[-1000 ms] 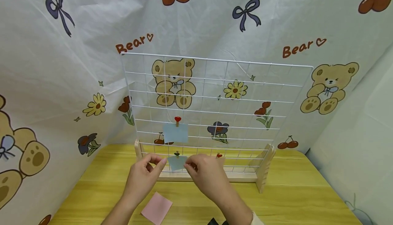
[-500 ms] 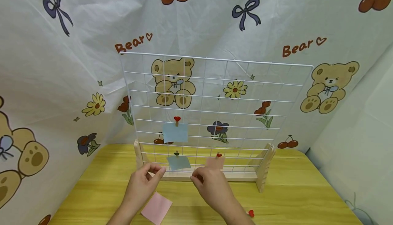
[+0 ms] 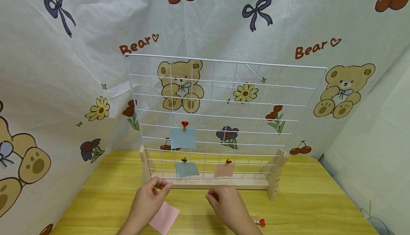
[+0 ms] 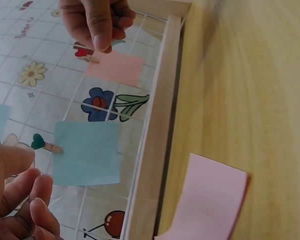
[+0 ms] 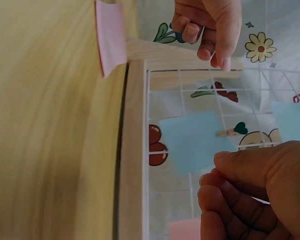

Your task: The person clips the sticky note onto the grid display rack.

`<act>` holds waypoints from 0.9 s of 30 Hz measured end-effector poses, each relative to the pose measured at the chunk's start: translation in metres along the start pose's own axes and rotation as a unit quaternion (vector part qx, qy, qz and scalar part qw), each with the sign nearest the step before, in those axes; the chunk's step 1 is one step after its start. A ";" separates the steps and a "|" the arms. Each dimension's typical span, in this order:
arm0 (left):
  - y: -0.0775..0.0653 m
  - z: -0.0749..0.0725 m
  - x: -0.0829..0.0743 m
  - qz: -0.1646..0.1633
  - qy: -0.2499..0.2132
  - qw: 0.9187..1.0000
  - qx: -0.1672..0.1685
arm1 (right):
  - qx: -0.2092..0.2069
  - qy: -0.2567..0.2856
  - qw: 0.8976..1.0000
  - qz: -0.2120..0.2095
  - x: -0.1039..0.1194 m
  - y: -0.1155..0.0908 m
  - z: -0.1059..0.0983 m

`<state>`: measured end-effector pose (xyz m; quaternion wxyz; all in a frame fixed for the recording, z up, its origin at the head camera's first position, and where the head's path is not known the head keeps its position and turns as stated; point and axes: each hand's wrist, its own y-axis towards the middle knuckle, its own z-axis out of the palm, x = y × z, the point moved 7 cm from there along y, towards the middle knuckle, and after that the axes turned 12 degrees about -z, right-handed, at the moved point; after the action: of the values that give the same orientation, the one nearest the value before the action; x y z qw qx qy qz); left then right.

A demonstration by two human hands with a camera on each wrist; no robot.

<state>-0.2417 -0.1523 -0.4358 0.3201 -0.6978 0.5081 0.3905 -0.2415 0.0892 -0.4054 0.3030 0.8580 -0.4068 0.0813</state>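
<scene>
My left hand (image 3: 148, 201) is just in front of the wooden base of the wire grid rack, thumb and index fingertips near each other, nothing held. To its right, my right hand (image 3: 228, 206) hovers with loosely curled, bare fingers. Beyond them a light blue sticky note (image 3: 187, 170) hangs low on the grid, slightly tilted, under a small clothespin (image 4: 49, 146) with a green heart. A peach sticky note (image 3: 224, 171) hangs right of it under a red-heart clothespin (image 3: 228, 162). Higher up, another blue note (image 3: 182, 138) hangs from a red-heart clothespin (image 3: 184, 125).
A pink sticky pad (image 3: 166, 218) lies on the yellow wood-grain table (image 3: 307, 206), partly behind my left hand. A loose red-heart clothespin (image 3: 262, 222) lies beside my right forearm. The grid's wooden foot (image 3: 277, 176) stands at right, a bear-print cloth (image 3: 217, 25) behind.
Both hands have drawn back and down from the lower blue note, the right one also moving right. The peach note and the loose clothespin on the table have come into sight.
</scene>
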 end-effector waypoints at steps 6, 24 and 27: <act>-0.001 0.004 0.013 -0.013 0.006 1.000 0.009 | 0.017 -0.001 1.000 0.024 -0.015 -0.015 0.010; 0.002 0.009 0.025 -0.032 0.043 0.998 0.040 | 0.034 0.001 0.997 0.065 -0.055 -0.039 0.017; 0.002 0.010 0.026 -0.032 0.042 0.998 0.042 | 0.038 0.003 0.997 0.067 -0.057 -0.040 0.018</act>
<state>-0.2413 -0.1561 -0.4631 0.3395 -0.7153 0.5149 0.3285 -0.2511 0.1352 -0.4599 0.2650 0.8397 -0.4587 0.1194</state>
